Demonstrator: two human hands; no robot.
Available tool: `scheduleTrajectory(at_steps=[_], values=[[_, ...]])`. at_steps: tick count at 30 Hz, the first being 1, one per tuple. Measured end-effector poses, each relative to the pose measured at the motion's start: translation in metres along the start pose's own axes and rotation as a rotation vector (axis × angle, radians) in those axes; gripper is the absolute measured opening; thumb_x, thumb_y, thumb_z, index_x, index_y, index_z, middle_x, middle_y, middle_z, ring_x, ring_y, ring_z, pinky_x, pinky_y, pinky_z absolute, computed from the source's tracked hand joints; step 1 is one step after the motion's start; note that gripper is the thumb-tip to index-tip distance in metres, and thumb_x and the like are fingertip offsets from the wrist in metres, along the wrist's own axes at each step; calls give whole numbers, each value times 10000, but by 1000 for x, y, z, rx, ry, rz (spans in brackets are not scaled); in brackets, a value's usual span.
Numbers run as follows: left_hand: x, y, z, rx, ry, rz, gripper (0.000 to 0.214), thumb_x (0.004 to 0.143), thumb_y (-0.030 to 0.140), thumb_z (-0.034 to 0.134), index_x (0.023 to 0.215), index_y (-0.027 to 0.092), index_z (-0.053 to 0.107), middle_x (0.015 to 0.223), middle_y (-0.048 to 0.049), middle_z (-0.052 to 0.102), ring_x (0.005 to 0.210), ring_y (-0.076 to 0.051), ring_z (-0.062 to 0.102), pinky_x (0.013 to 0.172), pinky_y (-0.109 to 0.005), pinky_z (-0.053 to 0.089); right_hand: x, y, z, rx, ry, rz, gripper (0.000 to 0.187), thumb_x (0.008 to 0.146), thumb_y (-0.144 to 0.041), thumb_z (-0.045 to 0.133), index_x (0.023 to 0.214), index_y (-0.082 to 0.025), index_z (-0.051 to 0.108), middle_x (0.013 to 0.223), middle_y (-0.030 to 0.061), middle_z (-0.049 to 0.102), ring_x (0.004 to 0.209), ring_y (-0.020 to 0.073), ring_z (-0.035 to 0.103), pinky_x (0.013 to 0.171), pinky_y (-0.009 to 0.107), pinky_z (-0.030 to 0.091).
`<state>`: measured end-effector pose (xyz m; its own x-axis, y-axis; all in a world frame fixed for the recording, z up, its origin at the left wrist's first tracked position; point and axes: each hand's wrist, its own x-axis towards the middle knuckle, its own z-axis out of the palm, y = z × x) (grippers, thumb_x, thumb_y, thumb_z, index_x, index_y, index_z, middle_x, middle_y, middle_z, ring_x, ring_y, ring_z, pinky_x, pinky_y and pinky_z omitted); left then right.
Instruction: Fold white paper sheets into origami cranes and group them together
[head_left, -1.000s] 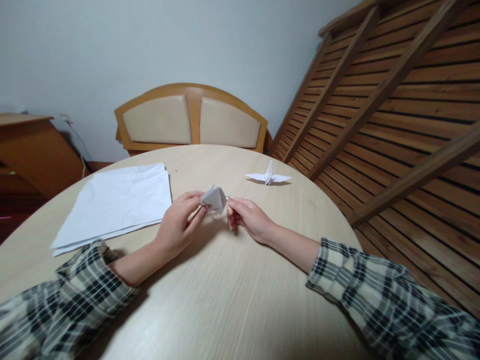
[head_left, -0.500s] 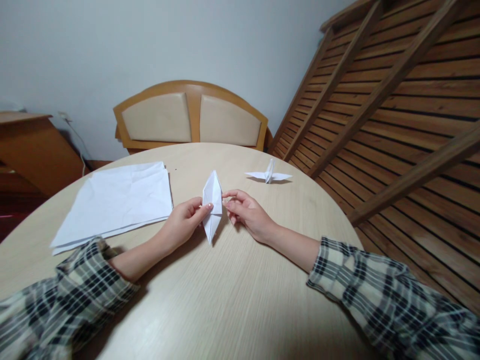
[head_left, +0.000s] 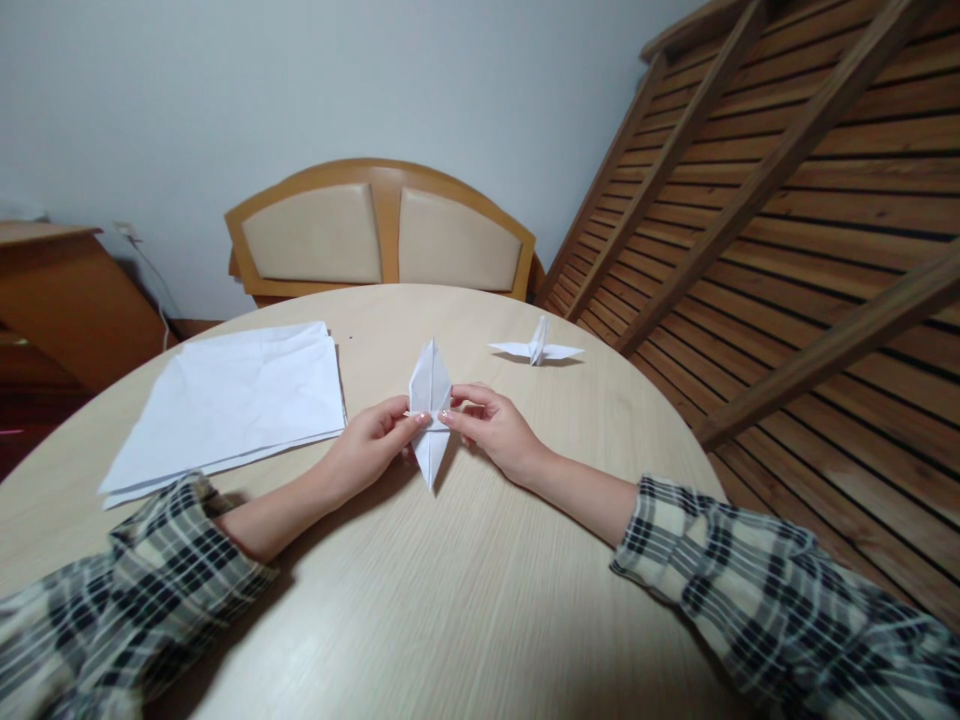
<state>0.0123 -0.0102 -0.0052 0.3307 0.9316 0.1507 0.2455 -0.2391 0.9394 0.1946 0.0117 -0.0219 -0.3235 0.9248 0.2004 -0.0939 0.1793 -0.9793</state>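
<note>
A folded white paper diamond (head_left: pixel 431 380) is held upright over the middle of the table, long points up and down, with a crease down its centre. My left hand (head_left: pixel 380 435) pinches its left edge, thumb on the front face. On the opposite edge my right hand (head_left: pixel 501 430) grips it too, its thumb pressed on the front near the middle. The fingers behind the paper are partly hidden. Beyond my right hand a finished paper crane (head_left: pixel 538 347) stands on the table with its wings spread.
A stack of white paper sheets (head_left: pixel 232 400) lies on the left of the round wooden table (head_left: pixel 465 600). Behind the table rises a padded headboard (head_left: pixel 382 225). Slatted wooden panelling (head_left: pixel 787 220) leans along the right, and a brown wooden cabinet (head_left: pixel 60 300) stands at the left.
My right hand has closed on the paper's right edge, its thumb now on the front. The folded paper has turned slightly to face me and shifted a little right.
</note>
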Motion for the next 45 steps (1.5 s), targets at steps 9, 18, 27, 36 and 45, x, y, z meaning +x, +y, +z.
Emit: scheduleTrajectory(at_steps=[9,18,27,36,45], values=[[0,-1,1,-174,-48,-50,239,822,403,581,853,168,600,677,22,568,596,-122,514,543,-231,424,-1,-2,0,-35,-47,-43,200,763,-340,697,925,-222,708,1067,34,521,641,66,489,491,214,396],[0,-15,-1,-307,-31,-86,266,832,386,611,994,182,663,837,-33,660,689,-139,585,620,-246,482,-2,-1,-2,-141,-112,-101,248,821,-180,530,941,-243,737,931,12,667,769,128,557,680,270,438],[-2,-10,1,-465,-8,-175,260,792,358,660,983,181,665,852,-56,697,726,-167,629,679,-288,501,-3,-10,0,-322,-59,-284,242,842,-149,531,933,-244,734,1035,38,704,995,168,626,921,353,453],[0,1,0,-590,-15,-250,244,814,309,524,907,140,674,842,-94,727,746,-207,662,704,-328,521,-6,-15,1,-375,-37,-288,283,846,-126,516,953,-259,742,1074,27,717,1039,175,637,976,377,447],[-1,-4,1,-476,9,-194,289,783,441,699,849,160,675,799,-42,687,668,-140,588,623,-252,455,-8,-18,2,-391,-95,-334,283,876,-150,477,958,-265,722,1087,28,700,1064,179,618,982,395,437]])
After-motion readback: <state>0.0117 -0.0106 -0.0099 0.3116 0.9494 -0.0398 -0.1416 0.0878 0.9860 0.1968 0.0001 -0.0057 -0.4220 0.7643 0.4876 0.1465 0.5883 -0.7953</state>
